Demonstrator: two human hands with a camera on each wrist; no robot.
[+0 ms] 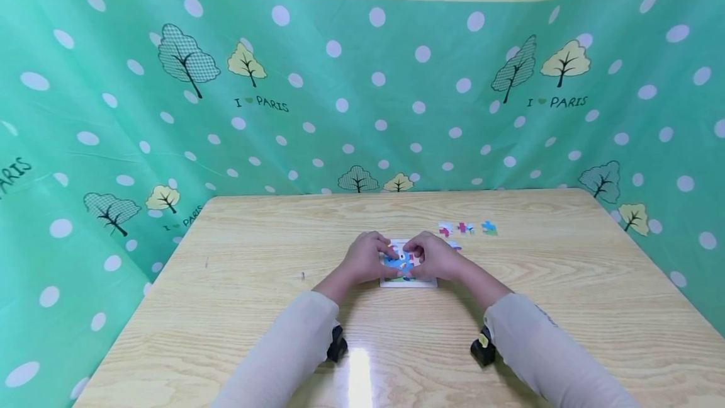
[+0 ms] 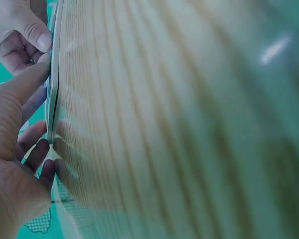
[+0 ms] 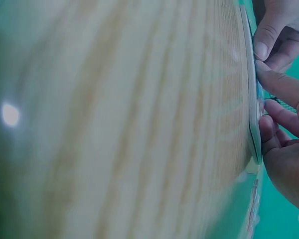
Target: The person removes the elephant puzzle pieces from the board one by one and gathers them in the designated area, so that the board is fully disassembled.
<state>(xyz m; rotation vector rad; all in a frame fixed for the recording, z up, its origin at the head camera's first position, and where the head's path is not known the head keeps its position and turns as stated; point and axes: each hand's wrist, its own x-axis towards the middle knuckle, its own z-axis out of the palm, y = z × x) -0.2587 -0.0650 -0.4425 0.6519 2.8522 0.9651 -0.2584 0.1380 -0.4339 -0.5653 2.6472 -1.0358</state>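
A small jigsaw puzzle [image 1: 401, 262] in a white-edged tray [image 1: 409, 283] lies flat on the table, its picture mostly blue with some pink and green. From the left, my left hand [image 1: 367, 258] touches the picture with thumb and fingertips; in the left wrist view its lower fingers [image 2: 36, 152] rest by the tray's edge. My right hand [image 1: 437, 258] presses the picture from the right, thumb and index finger spread and other fingers bent. The two thumbs [image 3: 263, 49] nearly meet over the puzzle's near part. The hands hide much of the picture.
Loose jigsaw pieces lie behind the tray to the right: a pink-and-white one [image 1: 445, 229], a red-and-white one [image 1: 466, 228] and a blue-green one [image 1: 489, 228]. Another piece [image 1: 455, 245] shows by the tray's far right corner. A tiny object [image 1: 303, 276] lies on the wooden table [image 1: 255, 238].
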